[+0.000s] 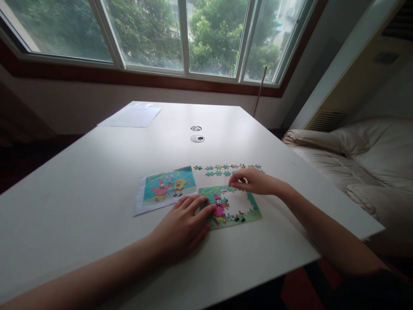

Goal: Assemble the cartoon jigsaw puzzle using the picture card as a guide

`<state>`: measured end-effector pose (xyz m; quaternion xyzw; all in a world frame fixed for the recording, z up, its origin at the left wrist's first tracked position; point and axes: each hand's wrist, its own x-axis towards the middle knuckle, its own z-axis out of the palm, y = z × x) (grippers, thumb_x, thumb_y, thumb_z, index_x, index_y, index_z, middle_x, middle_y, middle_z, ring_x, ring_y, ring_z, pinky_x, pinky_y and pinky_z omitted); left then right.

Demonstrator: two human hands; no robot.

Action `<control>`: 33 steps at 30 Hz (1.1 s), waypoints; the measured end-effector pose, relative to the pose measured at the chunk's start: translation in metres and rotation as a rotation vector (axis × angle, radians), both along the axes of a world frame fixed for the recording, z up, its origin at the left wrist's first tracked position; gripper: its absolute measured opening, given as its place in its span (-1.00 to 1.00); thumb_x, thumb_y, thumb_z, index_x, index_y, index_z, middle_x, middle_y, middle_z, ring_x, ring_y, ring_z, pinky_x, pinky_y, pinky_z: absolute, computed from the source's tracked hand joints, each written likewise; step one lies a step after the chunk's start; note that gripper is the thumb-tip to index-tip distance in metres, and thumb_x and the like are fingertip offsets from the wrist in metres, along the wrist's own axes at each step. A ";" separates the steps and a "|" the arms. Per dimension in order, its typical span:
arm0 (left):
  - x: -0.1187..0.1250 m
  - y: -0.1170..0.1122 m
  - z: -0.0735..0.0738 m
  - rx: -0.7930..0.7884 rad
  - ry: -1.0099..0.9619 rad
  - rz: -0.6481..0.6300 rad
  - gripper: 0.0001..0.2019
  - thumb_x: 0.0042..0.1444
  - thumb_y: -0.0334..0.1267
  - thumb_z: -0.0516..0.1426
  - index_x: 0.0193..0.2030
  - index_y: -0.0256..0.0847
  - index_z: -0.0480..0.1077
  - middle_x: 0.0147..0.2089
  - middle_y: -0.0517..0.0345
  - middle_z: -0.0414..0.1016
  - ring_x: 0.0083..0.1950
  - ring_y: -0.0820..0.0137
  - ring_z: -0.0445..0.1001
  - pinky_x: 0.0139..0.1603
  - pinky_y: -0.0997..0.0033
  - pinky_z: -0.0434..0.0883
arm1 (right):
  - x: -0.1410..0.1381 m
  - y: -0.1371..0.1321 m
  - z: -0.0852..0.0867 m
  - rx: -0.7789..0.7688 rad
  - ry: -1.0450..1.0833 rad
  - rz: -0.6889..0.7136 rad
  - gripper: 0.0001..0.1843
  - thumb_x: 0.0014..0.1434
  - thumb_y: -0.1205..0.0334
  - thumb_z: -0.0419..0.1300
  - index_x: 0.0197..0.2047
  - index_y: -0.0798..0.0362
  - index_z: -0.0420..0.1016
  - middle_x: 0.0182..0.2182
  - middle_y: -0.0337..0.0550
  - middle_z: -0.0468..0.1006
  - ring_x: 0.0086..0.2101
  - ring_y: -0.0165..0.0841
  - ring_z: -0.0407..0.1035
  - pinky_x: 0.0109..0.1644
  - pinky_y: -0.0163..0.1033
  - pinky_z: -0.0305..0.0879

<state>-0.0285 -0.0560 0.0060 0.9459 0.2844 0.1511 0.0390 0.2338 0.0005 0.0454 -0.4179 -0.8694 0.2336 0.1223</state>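
A partly assembled jigsaw puzzle (251, 215) lies on the white table, with a pink starfish figure on its left and a bare white gap at centre right. My left hand (189, 221) rests palm down, fingers spread, over the puzzle's left edge. Above the puzzle's top edge is my right hand (254, 181), thumb and fingertips pinched together; whatever may be between them is too small to make out. Loose jigsaw pieces (218, 173) sit in two rows behind the puzzle, partly hidden by the right hand. Left of it lies a printed reference picture (167, 185) of cartoon figures.
The white table (97, 193) narrows toward a window (213, 38). Sheets of paper (132, 117) lie at its far left. Two round grommets (197, 138) are set in the middle. A pale sofa (355, 159) stands to the right, and a thin stick (260, 92) leans behind.
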 end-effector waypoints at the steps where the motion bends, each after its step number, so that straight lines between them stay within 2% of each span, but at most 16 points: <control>1: 0.000 0.000 0.000 -0.003 -0.002 0.001 -0.65 0.19 -0.31 -0.05 0.12 -0.20 0.22 0.07 -0.10 0.27 0.08 0.10 0.23 0.07 -0.02 0.23 | 0.008 0.005 0.000 0.022 -0.006 -0.044 -0.77 0.16 0.20 0.07 -0.28 0.11 0.52 -0.44 -0.17 0.52 -0.46 -0.45 0.30 -0.38 -0.37 0.17; 8: -0.001 -0.001 0.000 -0.027 -0.012 0.006 -0.64 0.17 -0.31 -0.04 0.12 -0.18 0.21 0.08 -0.10 0.26 0.08 0.10 0.22 0.07 -0.05 0.23 | 0.074 0.038 -0.004 0.253 -0.144 -0.406 -0.72 0.11 0.16 0.07 -0.29 0.12 0.55 -0.51 -0.18 0.50 -0.51 -0.43 0.26 -0.40 -0.35 0.12; 14: -0.002 -0.001 -0.001 -0.041 0.005 0.004 -0.64 0.17 -0.31 -0.04 0.13 -0.19 0.21 0.08 -0.10 0.26 0.09 0.09 0.21 0.07 -0.05 0.22 | 0.112 0.051 -0.016 0.246 -0.287 -0.524 -0.72 0.08 0.14 0.07 -0.29 0.07 0.55 -0.45 -0.17 0.55 -0.47 -0.40 0.33 -0.37 -0.34 0.15; 24: -0.001 0.000 0.000 -0.035 0.009 0.003 -0.63 0.17 -0.32 -0.04 0.13 -0.18 0.20 0.09 -0.10 0.25 0.10 0.10 0.20 0.09 -0.05 0.21 | 0.114 0.050 -0.020 0.063 -0.260 -0.509 -0.70 0.00 0.04 0.16 -0.27 0.06 0.52 -0.44 -0.19 0.54 -0.45 -0.40 0.36 -0.33 -0.35 0.22; 28: -0.002 0.000 0.000 -0.044 0.015 0.000 -0.63 0.18 -0.31 -0.04 0.14 -0.18 0.19 0.10 -0.10 0.24 0.11 0.10 0.19 0.09 -0.05 0.21 | 0.114 0.051 -0.022 0.053 -0.271 -0.535 -0.74 0.02 0.10 0.14 -0.26 0.04 0.52 -0.41 -0.18 0.55 -0.42 -0.40 0.37 -0.32 -0.35 0.23; 33: -0.001 0.000 -0.001 -0.032 -0.012 0.010 -0.63 0.16 -0.33 -0.03 0.12 -0.19 0.21 0.09 -0.10 0.25 0.09 0.10 0.21 0.08 -0.04 0.22 | 0.118 0.054 -0.024 0.018 -0.259 -0.522 -0.68 0.00 0.04 0.17 -0.25 0.07 0.51 -0.40 -0.17 0.54 -0.41 -0.38 0.38 -0.31 -0.34 0.24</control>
